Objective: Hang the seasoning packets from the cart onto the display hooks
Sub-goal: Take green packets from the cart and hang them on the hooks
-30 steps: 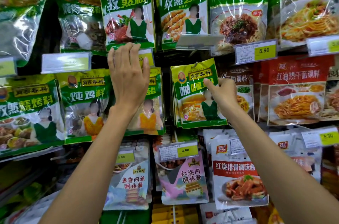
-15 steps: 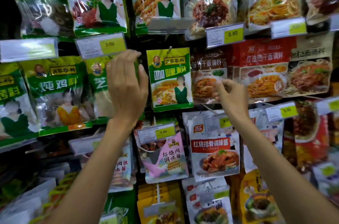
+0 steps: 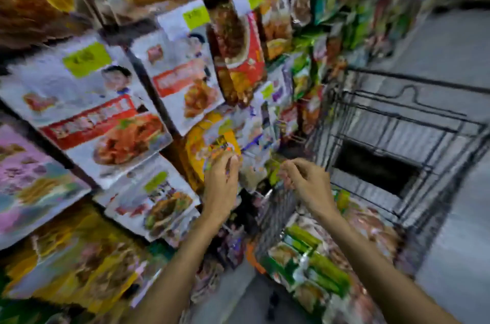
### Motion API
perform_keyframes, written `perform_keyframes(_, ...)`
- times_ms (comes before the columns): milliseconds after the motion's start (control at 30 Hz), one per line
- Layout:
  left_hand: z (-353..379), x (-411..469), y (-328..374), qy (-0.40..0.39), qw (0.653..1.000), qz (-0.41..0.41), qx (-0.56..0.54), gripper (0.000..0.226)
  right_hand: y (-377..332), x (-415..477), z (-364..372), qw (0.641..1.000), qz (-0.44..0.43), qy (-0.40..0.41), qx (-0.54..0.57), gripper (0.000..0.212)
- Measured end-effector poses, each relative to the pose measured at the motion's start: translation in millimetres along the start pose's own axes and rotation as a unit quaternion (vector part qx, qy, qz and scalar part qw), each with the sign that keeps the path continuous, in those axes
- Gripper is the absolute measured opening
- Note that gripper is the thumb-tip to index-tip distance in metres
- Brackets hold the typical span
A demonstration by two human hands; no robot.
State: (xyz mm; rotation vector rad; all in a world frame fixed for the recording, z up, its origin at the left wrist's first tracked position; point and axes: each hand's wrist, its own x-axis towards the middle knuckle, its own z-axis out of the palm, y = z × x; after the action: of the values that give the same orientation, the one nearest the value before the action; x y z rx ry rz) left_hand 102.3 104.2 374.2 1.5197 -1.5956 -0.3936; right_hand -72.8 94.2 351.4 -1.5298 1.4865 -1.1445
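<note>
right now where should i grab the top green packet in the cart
Pinch an exposed edge of the green packet, coming from above: it lies flat on the pile and the wire cart blocks the sides. Blur hides its hang hole.

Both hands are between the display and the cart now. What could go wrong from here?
1. The left hand is close against the hanging packets; brushing them may knock one loose.
2. The right hand hovers by the cart's wire wall; when it reaches down, fingers might catch on it.
3. The packets in the cart lie heaped and overlapping, so a grab may lift several or drop one.
</note>
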Motion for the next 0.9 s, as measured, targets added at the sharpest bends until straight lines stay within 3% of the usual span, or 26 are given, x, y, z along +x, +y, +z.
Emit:
perform_keyframes(133,85,-12,-40,-0.136,0.988,-0.067,-0.014,0.027,92,-26,-14,0.987,0.147,0.059,-0.013,0.027)
perform_keyframes(367,187,-47,-118,-0.337,0.935,-0.113,0.024,0.022,216,-82,-11,0.926,0.338,0.151,-0.069,0.029)
perform_keyframes(533,239,-67,-182,-0.441,0.881,-0.15,0.086,0.026,285,-105,21,0.882,0.433,0.165,-0.086,0.029)
perform_keyframes(667,276,-79,-225,-0.493,0.839,-0.175,0.147,0.031,330,-119,52,0.833,0.534,0.117,-0.084,0.02)
perform_keyframes(767,301,-82,-244,-0.506,0.818,-0.197,0.188,0.034,354,-123,66,0.785,0.607,0.058,-0.107,0.045)
perform_keyframes(900,327,-84,-262,-0.514,0.797,-0.229,0.219,0.039,373,-118,76,0.738,0.658,0.067,-0.133,0.073)
